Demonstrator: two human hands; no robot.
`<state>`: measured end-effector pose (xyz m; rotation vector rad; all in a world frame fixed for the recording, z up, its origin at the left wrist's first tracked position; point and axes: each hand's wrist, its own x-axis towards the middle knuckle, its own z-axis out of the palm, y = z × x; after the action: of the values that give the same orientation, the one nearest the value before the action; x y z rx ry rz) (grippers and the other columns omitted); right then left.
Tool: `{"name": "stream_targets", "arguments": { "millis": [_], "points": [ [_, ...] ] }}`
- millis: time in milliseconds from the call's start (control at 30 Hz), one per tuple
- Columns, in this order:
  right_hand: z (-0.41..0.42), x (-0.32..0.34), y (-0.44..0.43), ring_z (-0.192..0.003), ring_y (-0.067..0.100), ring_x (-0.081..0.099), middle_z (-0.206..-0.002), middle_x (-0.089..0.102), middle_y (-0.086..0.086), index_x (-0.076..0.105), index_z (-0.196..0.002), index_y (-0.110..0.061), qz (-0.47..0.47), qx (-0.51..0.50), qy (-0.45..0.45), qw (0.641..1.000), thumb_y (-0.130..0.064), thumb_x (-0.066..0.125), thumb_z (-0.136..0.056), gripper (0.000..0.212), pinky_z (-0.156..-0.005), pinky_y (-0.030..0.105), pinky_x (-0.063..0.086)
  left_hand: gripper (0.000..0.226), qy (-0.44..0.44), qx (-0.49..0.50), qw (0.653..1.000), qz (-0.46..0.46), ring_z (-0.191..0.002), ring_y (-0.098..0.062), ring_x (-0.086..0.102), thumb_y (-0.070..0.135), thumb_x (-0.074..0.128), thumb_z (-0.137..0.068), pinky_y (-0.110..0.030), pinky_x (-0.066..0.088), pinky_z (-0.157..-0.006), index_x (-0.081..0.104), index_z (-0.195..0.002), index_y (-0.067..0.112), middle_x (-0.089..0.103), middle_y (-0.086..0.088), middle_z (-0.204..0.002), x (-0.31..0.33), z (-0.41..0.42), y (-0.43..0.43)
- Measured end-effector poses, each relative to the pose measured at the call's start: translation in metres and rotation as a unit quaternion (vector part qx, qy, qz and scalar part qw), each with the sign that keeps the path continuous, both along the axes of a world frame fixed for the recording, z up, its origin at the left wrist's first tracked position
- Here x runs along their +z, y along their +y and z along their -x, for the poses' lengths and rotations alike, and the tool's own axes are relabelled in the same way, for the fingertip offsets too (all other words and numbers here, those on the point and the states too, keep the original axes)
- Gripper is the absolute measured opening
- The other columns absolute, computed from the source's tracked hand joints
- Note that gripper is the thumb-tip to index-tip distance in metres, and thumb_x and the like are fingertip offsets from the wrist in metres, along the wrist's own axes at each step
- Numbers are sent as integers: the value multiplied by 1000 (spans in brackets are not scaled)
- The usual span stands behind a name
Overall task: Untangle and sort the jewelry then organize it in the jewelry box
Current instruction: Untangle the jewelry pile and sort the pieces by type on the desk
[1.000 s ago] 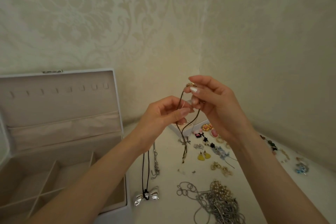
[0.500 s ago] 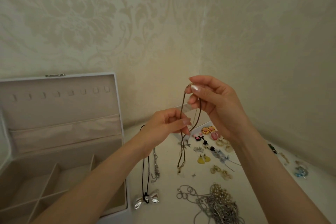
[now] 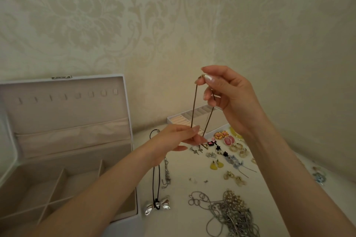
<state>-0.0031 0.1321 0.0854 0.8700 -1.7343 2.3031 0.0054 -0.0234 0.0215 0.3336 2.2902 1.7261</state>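
While the right hand (image 3: 233,98) pinches the top of the brown cord necklace (image 3: 194,106) between thumb and forefinger, the left hand (image 3: 173,140) pinches the same cord lower down, below that grip and a little to its left. Between the 2 pinches the cord runs as 2 strands, near upright and almost straight. Whatever hangs under the left fingers is hidden behind them.

The coming move, I judge, turns on this upright line: the cord must travel leftward to the open jewelry box (image 3: 67,111), and the left hand is the nearer one. The row of hooks (image 3: 90,94) in the lid sits left of the right-hand pinch at about its height, with open air between.

Behind the cord stands a ring tray (image 3: 185,118). Right of the left fingertips lie scattered earrings (image 3: 229,140). Under the left wrist lies a black cord with a silver bow pendant (image 3: 158,206), and nearer the person a tangle of silver chains (image 3: 233,215), which a lowered cord could snag.
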Motion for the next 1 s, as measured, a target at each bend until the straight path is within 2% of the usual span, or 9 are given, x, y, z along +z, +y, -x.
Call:
{"name": "stream_targets", "arguments": {
  "millis": [200,267,367,433,600,733,867,933,1000],
  "points": [
    [1,-6,3,-49,11,51,-85,71,4,66,-96,-14,-15,-19,4,1000,-6,59,-86,14,-46,19,37,42,-40,-52,996,-60,-115,-9,57,38,43,-96,-40,43,-103,62,-65,16,67,8,-117,1,0,1],
    [3,-11,5,-49,11,49,-86,71,4,67,-96,-13,-23,-29,0,999,-4,58,-88,15,-45,19,36,42,-83,-81,982,-149,-115,-15,59,39,44,-93,-42,47,-99,61,-65,13,65,-2,-122,1,1,0],
    [6,-22,10,-50,10,47,-88,71,5,68,-95,-12,-32,-46,-14,998,-2,56,-89,17,-45,18,35,39,-146,-117,942,-280,-116,-26,59,40,43,-92,-45,49,-97,58,-80,6,60,-15,-126,4,1,-2],
    [7,-30,13,-50,9,47,-89,71,4,69,-94,-11,-33,-55,-26,998,0,53,-90,19,-46,18,36,44,-145,-121,927,-323,-116,-27,59,41,40,-93,-45,47,-98,59,-69,9,61,-16,-126,5,2,-3],
    [10,-34,20,-46,9,41,-90,72,1,71,-92,-15,-20,-91,-26,995,0,51,-91,24,-42,16,30,44,-111,-107,931,-331,-117,-25,58,42,39,-92,-55,36,-103,63,-65,17,61,-10,-127,5,6,-4],
    [11,-37,25,-49,10,34,-84,70,-4,73,-88,-20,-51,-127,-7,990,0,51,-91,30,-48,17,28,38,-76,-30,943,-324,-121,-18,56,38,45,-90,-48,32,-96,55,-60,18,62,-7,-126,5,12,-7],
    [8,-45,20,-53,3,40,-68,64,-12,73,-83,-15,-115,-124,30,985,6,52,-88,30,-54,12,31,41,-82,-19,915,-395,-126,-18,51,36,45,-89,-46,33,-107,66,-58,18,64,-7,-120,4,15,-9],
    [5,-49,15,-59,-2,51,-71,63,-8,73,-84,-8,-145,-106,40,983,8,55,-86,24,-56,8,36,43,-77,-28,901,-427,-129,-20,48,38,43,-91,-44,37,-101,69,-63,19,58,-9,-130,5,16,-10],
    [4,-53,11,-57,0,49,-74,61,-5,74,-85,-7,-180,-96,40,978,5,61,-85,18,-53,9,37,43,-77,-23,886,-457,-130,-23,46,39,41,-93,-44,39,-98,69,-67,19,51,-10,-139,6,16,-10]
  ]
}}
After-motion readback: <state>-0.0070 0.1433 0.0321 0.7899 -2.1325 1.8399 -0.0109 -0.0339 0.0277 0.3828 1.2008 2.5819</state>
